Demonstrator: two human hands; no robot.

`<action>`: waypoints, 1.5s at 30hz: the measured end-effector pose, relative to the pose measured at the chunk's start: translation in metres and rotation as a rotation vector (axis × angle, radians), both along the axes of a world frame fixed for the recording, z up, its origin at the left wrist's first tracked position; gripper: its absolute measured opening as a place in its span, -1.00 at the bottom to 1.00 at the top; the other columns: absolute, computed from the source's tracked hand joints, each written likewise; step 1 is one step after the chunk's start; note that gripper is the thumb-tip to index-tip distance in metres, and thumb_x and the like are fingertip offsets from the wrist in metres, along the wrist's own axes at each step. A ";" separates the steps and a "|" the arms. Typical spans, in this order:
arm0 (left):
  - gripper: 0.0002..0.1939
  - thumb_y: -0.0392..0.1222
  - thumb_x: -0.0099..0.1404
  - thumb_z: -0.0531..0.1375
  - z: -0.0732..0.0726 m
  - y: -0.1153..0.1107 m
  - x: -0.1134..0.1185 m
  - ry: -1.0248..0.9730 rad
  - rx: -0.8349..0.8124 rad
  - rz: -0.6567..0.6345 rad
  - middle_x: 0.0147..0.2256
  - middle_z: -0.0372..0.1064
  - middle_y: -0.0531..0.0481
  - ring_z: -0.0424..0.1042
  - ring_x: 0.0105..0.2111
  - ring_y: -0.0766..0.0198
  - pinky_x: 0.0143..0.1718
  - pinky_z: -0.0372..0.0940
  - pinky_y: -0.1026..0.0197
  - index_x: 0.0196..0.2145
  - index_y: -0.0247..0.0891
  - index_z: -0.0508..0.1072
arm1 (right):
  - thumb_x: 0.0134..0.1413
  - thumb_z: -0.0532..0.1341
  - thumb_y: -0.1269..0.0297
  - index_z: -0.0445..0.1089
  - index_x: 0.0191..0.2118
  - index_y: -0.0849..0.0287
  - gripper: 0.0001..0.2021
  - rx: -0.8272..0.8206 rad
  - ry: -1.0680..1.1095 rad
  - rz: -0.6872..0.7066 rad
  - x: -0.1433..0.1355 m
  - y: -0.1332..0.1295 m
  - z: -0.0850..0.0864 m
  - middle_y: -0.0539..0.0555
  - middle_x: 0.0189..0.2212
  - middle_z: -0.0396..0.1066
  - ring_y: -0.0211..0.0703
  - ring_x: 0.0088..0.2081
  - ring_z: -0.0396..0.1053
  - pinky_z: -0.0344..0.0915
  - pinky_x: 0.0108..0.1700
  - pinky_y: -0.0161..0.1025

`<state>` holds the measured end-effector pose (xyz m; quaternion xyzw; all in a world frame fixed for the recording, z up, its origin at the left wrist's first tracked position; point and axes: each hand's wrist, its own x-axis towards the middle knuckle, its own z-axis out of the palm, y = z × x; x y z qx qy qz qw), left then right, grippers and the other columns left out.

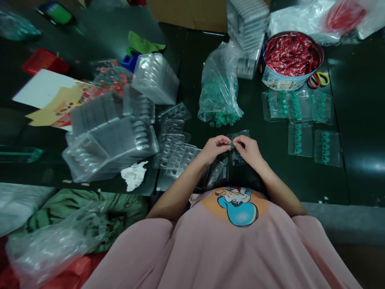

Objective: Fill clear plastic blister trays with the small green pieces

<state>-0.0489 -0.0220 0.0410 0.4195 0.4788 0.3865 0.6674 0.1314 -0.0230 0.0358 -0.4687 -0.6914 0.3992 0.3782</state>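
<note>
My left hand [215,147] and my right hand [248,149] meet fingertip to fingertip, both pinching a small green plastic piece [230,144]; its exact shape is too small to make out. Beneath them lies a clear plastic blister tray [237,158], partly covered by my fingers. Just beyond, an open clear bag [219,86] spills green translucent pieces [224,119] onto the dark table. Off to the right rest several clear trays with rows of green pieces [297,138] in them. Loose clear trays [177,150] overlap beside my left forearm.
Tall stacks of clear trays [111,140] crowd the left side, near a crumpled white tissue [134,176]. At the back right stand a round tin [282,80] of red wrapped packets and scissors [319,80]. Another tray stack [248,28] rises behind the bag.
</note>
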 end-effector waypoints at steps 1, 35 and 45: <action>-0.69 -0.21 -0.09 0.44 0.000 0.000 -0.001 -0.038 -0.044 -0.015 -0.44 0.42 0.07 0.41 -0.44 0.39 -0.27 0.29 0.29 -0.38 -0.32 0.49 | 0.18 0.11 0.29 0.42 -0.33 0.14 -0.85 0.021 -0.011 0.005 -0.001 -0.001 0.000 0.05 -0.42 0.41 -0.18 -0.36 0.35 0.25 -0.25 -0.25; -0.66 -0.22 -0.15 0.47 -0.007 -0.027 0.022 -0.182 -0.182 -0.054 -0.43 0.38 0.07 0.34 -0.43 0.39 -0.33 0.24 0.31 -0.41 -0.29 0.47 | -0.15 0.36 0.00 0.29 -0.44 0.12 -0.66 -0.844 0.564 0.041 0.017 -0.042 -0.010 -0.06 -0.50 0.29 -0.33 -0.46 0.24 0.23 -0.37 -0.35; -0.80 -0.28 -0.03 0.30 -0.030 0.018 0.039 0.121 0.005 0.169 -0.44 0.43 0.04 0.34 -0.45 0.37 -0.37 0.23 0.30 -0.36 -0.29 0.56 | -0.01 0.13 0.30 0.33 -0.45 0.13 -0.91 -0.400 0.078 -0.136 0.018 0.013 -0.037 -0.07 -0.56 0.30 -0.27 -0.48 0.25 0.20 -0.32 -0.29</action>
